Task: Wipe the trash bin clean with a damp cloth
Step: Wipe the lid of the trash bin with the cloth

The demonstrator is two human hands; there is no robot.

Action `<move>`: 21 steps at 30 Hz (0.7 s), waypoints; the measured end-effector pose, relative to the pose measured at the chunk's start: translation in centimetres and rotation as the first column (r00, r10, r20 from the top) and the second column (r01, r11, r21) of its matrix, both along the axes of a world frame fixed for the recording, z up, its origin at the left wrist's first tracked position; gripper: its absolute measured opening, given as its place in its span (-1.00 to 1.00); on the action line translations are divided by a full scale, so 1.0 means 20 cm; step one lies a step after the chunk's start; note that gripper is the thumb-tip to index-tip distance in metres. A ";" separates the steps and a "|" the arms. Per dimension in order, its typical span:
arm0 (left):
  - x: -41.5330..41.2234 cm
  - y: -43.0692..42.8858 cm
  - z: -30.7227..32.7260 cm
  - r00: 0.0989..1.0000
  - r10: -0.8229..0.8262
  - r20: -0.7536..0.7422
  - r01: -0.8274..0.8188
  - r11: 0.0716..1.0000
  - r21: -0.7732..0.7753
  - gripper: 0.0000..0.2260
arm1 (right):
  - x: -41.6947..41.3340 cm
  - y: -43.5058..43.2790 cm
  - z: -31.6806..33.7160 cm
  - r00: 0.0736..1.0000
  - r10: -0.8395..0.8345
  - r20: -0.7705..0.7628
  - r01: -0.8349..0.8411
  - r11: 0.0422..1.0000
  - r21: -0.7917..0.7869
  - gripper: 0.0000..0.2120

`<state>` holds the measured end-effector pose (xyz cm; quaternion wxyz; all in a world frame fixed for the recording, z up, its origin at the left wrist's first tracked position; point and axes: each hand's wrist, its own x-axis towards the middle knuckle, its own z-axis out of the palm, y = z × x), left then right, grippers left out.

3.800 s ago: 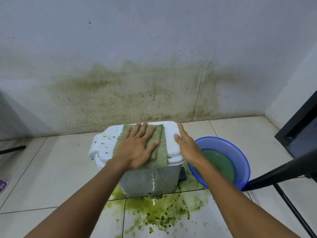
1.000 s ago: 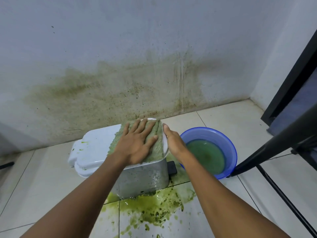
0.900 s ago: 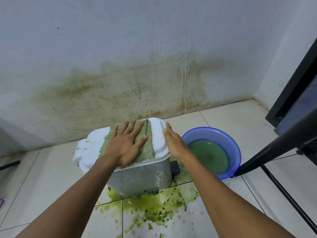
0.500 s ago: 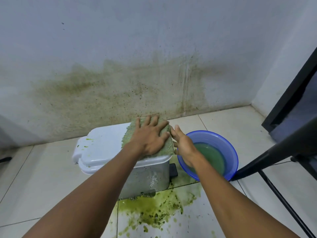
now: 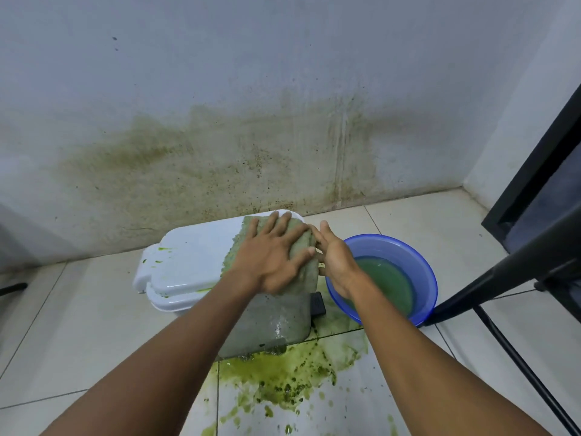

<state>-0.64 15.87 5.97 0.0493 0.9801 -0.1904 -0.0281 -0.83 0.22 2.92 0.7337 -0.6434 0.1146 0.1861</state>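
Observation:
A small pedal trash bin stands on the tiled floor, with a white lid and a wet grey metal body. A green-stained cloth lies over the lid's right end and hangs down the right edge. My left hand presses flat on the cloth, fingers spread. My right hand is at the bin's right side, fingers straight, touching the cloth's edge. A few green smears remain on the lid's left end.
A blue basin of greenish water sits just right of the bin. Green slime is spilled on the tiles in front. A stained wall stands behind. A black tripod leg and door frame are at the right.
My left hand has slid the cloth from the lid's middle to its right end, now draping over the edge. My right hand shifted from the lid's rim to the cloth's side.

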 end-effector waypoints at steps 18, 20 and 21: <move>0.13 0.56 0.02 0.873 0.480 -0.085 -0.480 0.877 0.017 -0.38 | 0.01 0.17 0.05 0.930 0.237 0.280 -0.015 0.787 -0.616 -0.51; 0.13 0.37 0.01 0.924 0.375 -0.075 -0.376 0.927 -0.001 -0.39 | 0.01 0.18 0.04 0.915 0.259 0.311 0.003 0.764 -0.645 -0.53; 0.11 0.30 0.01 0.946 0.317 -0.069 -0.319 0.948 -0.013 -0.40 | 0.02 0.17 0.03 0.910 0.273 0.313 0.011 0.737 -0.675 -0.53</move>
